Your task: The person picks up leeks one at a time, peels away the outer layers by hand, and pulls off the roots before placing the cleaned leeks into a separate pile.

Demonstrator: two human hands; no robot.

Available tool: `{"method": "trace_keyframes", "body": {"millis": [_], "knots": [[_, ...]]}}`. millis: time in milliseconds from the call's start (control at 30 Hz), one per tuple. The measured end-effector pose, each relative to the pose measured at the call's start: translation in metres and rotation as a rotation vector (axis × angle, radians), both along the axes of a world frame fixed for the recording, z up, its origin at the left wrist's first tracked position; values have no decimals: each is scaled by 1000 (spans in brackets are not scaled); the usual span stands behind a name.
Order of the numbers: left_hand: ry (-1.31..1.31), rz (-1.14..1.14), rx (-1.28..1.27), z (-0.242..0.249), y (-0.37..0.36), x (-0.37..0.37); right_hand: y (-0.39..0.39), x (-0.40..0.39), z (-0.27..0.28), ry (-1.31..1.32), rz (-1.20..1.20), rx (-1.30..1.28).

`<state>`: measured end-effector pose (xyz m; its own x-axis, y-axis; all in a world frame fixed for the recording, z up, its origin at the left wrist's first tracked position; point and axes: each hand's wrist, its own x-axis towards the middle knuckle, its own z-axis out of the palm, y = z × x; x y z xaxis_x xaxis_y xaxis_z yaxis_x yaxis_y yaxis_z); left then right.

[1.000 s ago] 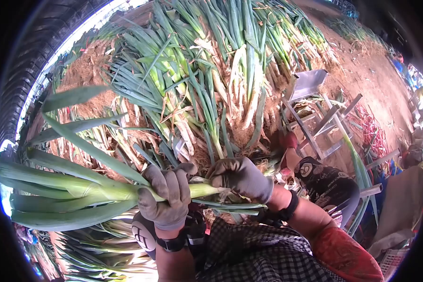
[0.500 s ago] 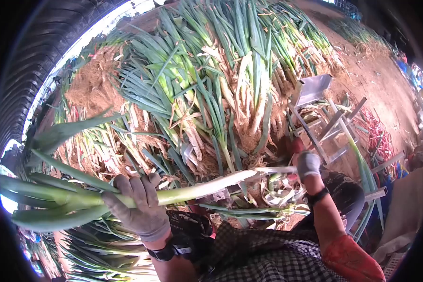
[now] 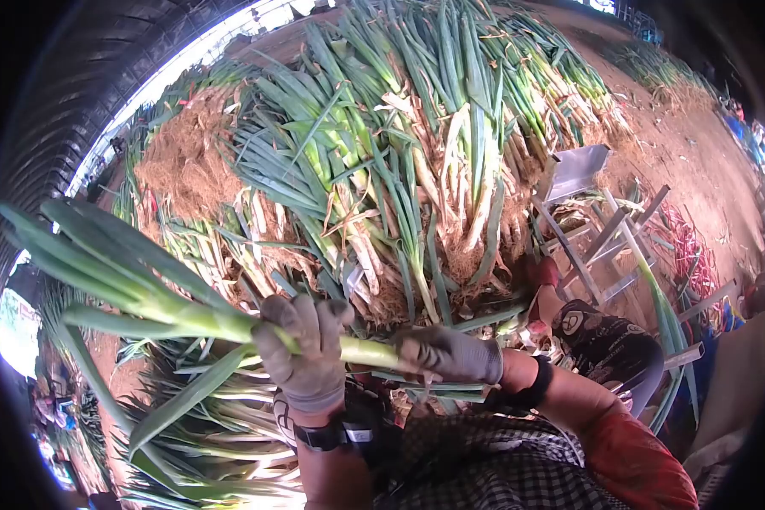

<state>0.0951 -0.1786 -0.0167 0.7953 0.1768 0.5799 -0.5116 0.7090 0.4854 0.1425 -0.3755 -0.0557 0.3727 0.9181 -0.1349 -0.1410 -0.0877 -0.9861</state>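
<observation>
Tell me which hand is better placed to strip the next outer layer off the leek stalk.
Right, probably. The right hand grips the pale stalk end of the leek, where loose skin sits. The left hand is wrapped around the middle, steadying it.

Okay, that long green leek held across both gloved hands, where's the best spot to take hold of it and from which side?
Grip the long green leek on its firm pale stalk, probably from above, fingers wrapped around it. The stalk is round, narrow and lies nearly level, while the floppy green leaves fan out leftward. The grey-gloved left hand already wraps it near the leaves; the grey-gloved right hand closes on the root end.
</observation>
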Motion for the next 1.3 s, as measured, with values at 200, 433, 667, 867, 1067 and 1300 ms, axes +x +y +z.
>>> {"method": "trace_keyframes", "body": {"millis": [200, 433, 667, 867, 1067, 1300], "knots": [[47, 167, 88, -5, -11, 7, 19, 10, 4, 143, -468, 369], [11, 9, 74, 0, -7, -3, 21, 6, 33, -354, -243, 97], [115, 45, 25, -3, -2, -7, 5, -12, 27, -729, -346, 299], [125, -40, 63, -6, -10, -2, 9, -5, 20, -264, -327, 146], [239, -5, 9, -13, -8, -2, 8, -14, 16, -620, -313, 200], [440, 381, 118, -28, -17, 9, -14, -22, -16, -297, -368, 350]]}}
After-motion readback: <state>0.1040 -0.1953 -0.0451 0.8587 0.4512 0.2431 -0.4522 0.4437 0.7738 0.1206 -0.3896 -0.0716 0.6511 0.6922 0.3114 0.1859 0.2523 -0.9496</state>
